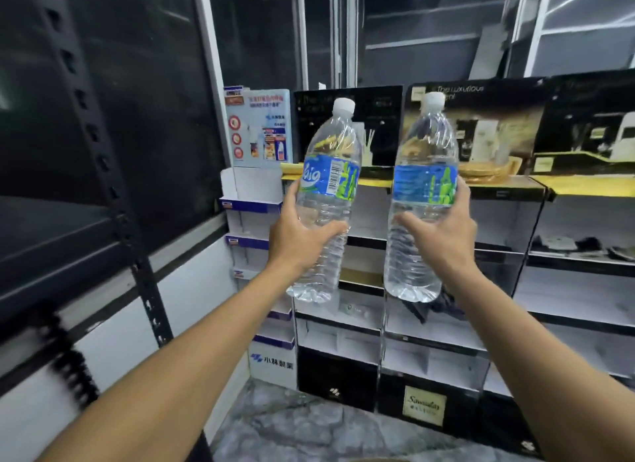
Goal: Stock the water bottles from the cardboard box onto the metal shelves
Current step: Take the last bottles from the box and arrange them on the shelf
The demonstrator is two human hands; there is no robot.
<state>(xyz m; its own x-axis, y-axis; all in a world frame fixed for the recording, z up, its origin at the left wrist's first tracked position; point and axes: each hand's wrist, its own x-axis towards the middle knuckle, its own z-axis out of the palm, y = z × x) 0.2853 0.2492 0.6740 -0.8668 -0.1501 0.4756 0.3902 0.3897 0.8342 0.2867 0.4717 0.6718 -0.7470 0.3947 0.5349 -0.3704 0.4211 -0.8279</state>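
While the person is standing before a row of black-and-white cardboard display stands [429, 324], both bare arms are stretching forward and each of the hands is carrying a clear water bottle in the air. The left hand [302, 234] is wrapping its fingers around the left bottle [330, 172] just under the blue-and-green label, with the thumb lying up along the bottle's left side; this bottle is leaning, its white cap tipping to the right. The right hand [443, 234] is gripping the right bottle [424, 172] at about the same height, thumb crossing the near face and fingers curling round the far right side, and this bottle is standing almost upright. The two bottles are hanging side by side with a clear gap between them, neither touching anything but the hand that is holding it. The metal shelving [113, 186] is running along the left, dark, with a black perforated upright, well apart from both bottles. A small blue-and-white display [257, 128] is sitting between that shelving and the black stands, and a mottled grey floor [309, 427] is showing below.
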